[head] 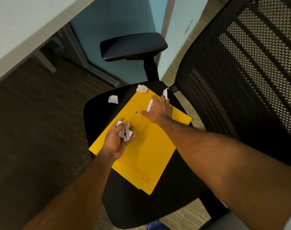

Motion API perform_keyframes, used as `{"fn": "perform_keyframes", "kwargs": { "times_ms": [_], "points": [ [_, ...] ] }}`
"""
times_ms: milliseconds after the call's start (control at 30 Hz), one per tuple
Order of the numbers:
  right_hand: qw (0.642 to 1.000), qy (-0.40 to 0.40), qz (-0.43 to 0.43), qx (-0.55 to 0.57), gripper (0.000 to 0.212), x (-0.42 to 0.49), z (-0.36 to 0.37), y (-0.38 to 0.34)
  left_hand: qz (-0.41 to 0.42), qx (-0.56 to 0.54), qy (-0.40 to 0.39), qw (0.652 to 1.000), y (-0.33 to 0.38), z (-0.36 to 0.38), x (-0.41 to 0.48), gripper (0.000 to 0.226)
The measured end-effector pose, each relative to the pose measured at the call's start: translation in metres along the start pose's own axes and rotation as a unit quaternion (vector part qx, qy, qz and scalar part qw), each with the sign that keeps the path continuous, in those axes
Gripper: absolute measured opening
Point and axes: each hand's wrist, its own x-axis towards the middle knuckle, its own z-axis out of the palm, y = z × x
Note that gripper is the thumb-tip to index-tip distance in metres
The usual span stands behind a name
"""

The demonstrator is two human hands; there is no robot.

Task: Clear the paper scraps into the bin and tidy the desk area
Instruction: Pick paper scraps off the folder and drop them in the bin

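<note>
L hand (118, 140) over near-left of yellow spring file (149, 155) on office chair seat (98, 117), fingers curled round crumpled paper scraps (125, 132). R hand (159, 108) flat on file's far end, fingers stretched, thumb spread, tips touching far-right scrap (165, 92). Loose scrap (113, 99) on seat far left; corner scrap (141, 88) at file's far corner.

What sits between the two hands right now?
In the head view, only a bare stretch of the yellow folder lies between the left hand, gripping crumpled scraps, and the right hand.
</note>
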Motion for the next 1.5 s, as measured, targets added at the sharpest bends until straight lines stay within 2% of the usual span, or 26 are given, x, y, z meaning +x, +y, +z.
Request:
{"fn": "perform_keyframes", "kwargs": {
  "times_ms": [167,300,367,433,533,600,733,800,933,1000,1100,1200,1267,1300,1400,1500],
  "points": [
    [0.998,-0.002,0.012,0.054,0.063,-0.006,0.008,-0.001,0.0,0.002,0.004,1.0,0.004,-0.002,-0.003,0.054],
    [0.993,-0.023,0.009,0.116,0.05,-0.015,0.007,0.002,-0.005,0.005,0.005,1.0,0.01,-0.002,-0.006,0.052],
    [0.983,-0.036,0.006,0.182,0.043,-0.021,0.006,0.004,-0.001,0.012,0.004,1.0,0.013,0.001,-0.008,0.044],
    [0.947,-0.055,0.033,0.315,0.037,-0.031,0.002,0.003,0.003,0.014,0.006,1.0,0.015,0.006,-0.012,0.033],
    [0.843,-0.122,0.094,0.516,0.021,-0.055,-0.004,-0.007,0.01,0.006,0.005,1.0,0.019,0.01,-0.02,0.035],
    [0.776,-0.145,0.118,0.603,0.015,-0.071,-0.003,-0.015,0.013,0.008,0.002,1.0,0.021,0.012,-0.026,0.034],
    [0.707,-0.132,0.126,0.683,0.015,-0.098,0.005,-0.038,0.037,0.012,0.002,0.999,0.019,0.008,-0.037,0.011],
    [0.688,-0.124,0.122,0.704,0.014,-0.11,0.011,-0.049,0.056,0.028,0.014,0.998,0.017,0.006,-0.041,0.017],
    [0.671,-0.124,0.136,0.718,0.018,-0.132,0.028,-0.076,0.07,0.028,0.057,0.996,0.012,0.0,-0.052,0.022],
    [0.667,-0.134,0.142,0.719,0.031,-0.144,0.038,-0.09,0.077,0.024,0.054,0.995,0.006,-0.01,-0.056,0.021],
    [0.675,-0.116,0.145,0.714,0.044,-0.162,0.053,-0.108,0.08,0.011,0.071,0.994,-0.002,-0.032,-0.063,0.032],
    [0.678,-0.105,0.151,0.711,0.039,-0.179,0.062,-0.123,0.064,-0.013,0.082,0.994,-0.004,-0.05,-0.073,0.034],
    [0.69,-0.093,0.143,0.703,0.033,-0.193,0.069,-0.133,0.057,-0.031,0.063,0.996,0.0,-0.06,-0.089,0.019],
    [0.693,-0.087,0.135,0.702,0.03,-0.199,0.072,-0.136,0.085,-0.001,0.082,0.993,-0.002,-0.063,-0.093,0.014],
    [0.703,-0.095,0.108,0.697,0.021,-0.226,0.081,-0.16,0.1,-0.07,0.133,0.984,-0.001,-0.096,-0.11,0.031],
    [0.719,-0.118,0.111,0.676,0.018,-0.249,0.095,-0.189,0.124,-0.073,0.171,0.975,0.003,-0.133,-0.126,0.032]
  ]
}}
